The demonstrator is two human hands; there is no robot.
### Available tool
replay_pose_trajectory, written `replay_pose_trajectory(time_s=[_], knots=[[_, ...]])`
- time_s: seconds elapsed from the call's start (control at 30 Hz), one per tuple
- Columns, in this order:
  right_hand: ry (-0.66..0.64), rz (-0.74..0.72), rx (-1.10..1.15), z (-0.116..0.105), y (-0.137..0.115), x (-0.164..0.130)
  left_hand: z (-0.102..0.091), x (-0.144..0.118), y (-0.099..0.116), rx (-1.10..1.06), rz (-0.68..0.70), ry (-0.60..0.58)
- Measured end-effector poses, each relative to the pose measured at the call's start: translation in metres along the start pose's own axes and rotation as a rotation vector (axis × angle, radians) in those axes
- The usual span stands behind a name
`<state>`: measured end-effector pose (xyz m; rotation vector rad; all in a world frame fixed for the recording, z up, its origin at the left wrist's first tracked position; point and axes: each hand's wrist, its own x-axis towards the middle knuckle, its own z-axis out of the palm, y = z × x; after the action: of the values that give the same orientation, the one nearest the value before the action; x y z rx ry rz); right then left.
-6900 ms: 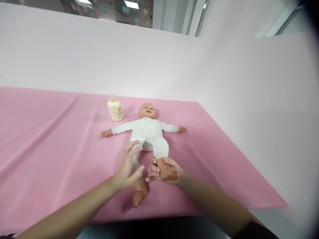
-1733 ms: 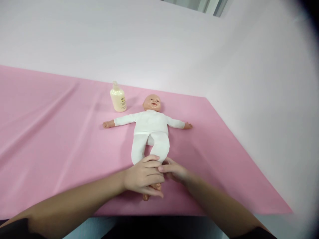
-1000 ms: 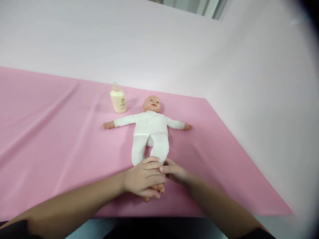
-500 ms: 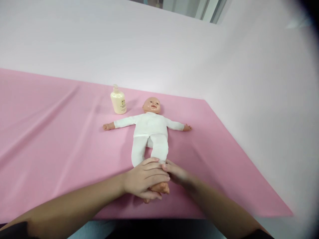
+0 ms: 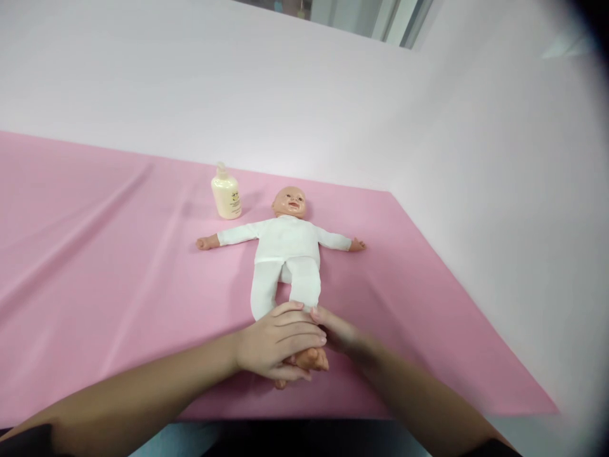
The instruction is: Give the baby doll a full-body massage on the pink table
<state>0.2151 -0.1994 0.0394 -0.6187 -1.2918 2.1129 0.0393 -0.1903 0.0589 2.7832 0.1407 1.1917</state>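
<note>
A baby doll [image 5: 287, 238] in a white top and trousers lies on its back, arms spread, its feet toward me. My left hand [image 5: 278, 343] lies across the lower part of the leg on the right, its fingers curved over it. From the right side my right hand [image 5: 337, 330] closes around the same leg, thumb by my left fingers; its other fingers are hidden. The doll's bare foot [image 5: 313, 360] sticks out below my left hand. Only a bit of the other foot [image 5: 280, 384] shows beneath my left hand.
A cream-coloured pump bottle [image 5: 226, 195] stands left of the doll's head. Under everything is a pink cloth [image 5: 118, 273] with a few creases, its front edge just below the doll's feet. White walls [image 5: 190, 82] rise behind and to the right.
The doll's foot and my left fingertips have shifted slightly to the right. Both hands stay around the leg; the bottle has not moved.
</note>
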Motion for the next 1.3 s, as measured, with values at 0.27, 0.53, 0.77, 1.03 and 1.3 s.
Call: replay_pose_trajectory(time_s=[0.27,0.53,0.77,1.03,1.3], knots=[[0.181,0.069,0.24,0.003,0.003,0.001,-0.001,0.003,0.0,-0.015,0.009,0.0],[0.078,0.059,0.358,0.009,-0.005,0.001,0.0,-0.001,-0.001,0.001,0.008,-0.032],[0.039,0.066,0.391,0.007,-0.003,0.003,0.001,-0.002,-0.001,0.008,-0.002,-0.041],[0.088,0.079,0.328,0.01,-0.007,0.003,0.001,-0.003,0.0,0.002,-0.01,-0.054],[0.235,0.002,0.146,0.015,-0.01,-0.001,-0.001,0.001,0.0,-0.006,-0.019,-0.02]])
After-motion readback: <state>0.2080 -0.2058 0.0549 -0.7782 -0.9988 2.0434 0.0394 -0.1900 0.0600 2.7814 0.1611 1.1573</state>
